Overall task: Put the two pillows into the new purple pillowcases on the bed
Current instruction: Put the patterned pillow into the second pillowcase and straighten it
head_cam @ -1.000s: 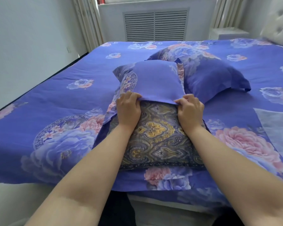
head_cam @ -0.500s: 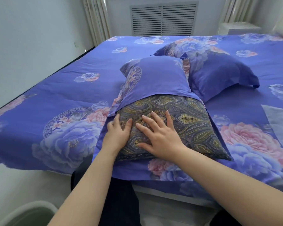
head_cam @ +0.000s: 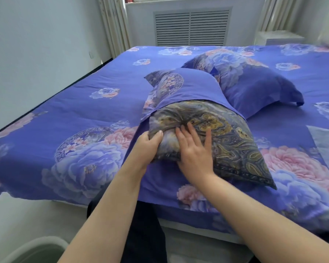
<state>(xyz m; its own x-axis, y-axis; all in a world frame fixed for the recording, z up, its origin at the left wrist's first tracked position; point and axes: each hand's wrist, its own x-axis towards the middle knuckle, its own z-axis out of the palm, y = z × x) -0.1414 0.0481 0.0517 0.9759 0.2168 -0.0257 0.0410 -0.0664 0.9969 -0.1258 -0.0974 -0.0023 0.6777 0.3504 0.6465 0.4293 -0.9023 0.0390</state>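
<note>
Two hands work the paisley pillow (head_cam: 226, 141) near the bed's (head_cam: 84, 111) front edge: left hand (head_cam: 147, 147) grips its corner; right hand (head_cam: 196, 152) presses flat, fingers spread. Purple pillowcase (head_cam: 194, 88) covers its far half.

Paisley pillow (head_cam: 226, 137), frame centre: smooth cloth with a faint sheen; purple pillowcase (head_cam: 194, 88) above it: matt cloth; bedspread (head_cam: 68, 118): matt printed cloth, softly creased.

1. A pale wall (head_cam: 36, 44) runs along the left.
2. A slatted vent panel (head_cam: 191, 27) sits beneath the window, flanked by cream curtains (head_cam: 114, 23).
3. A white nightstand (head_cam: 279, 37) stands far right.
4. Soft daylight.
</note>
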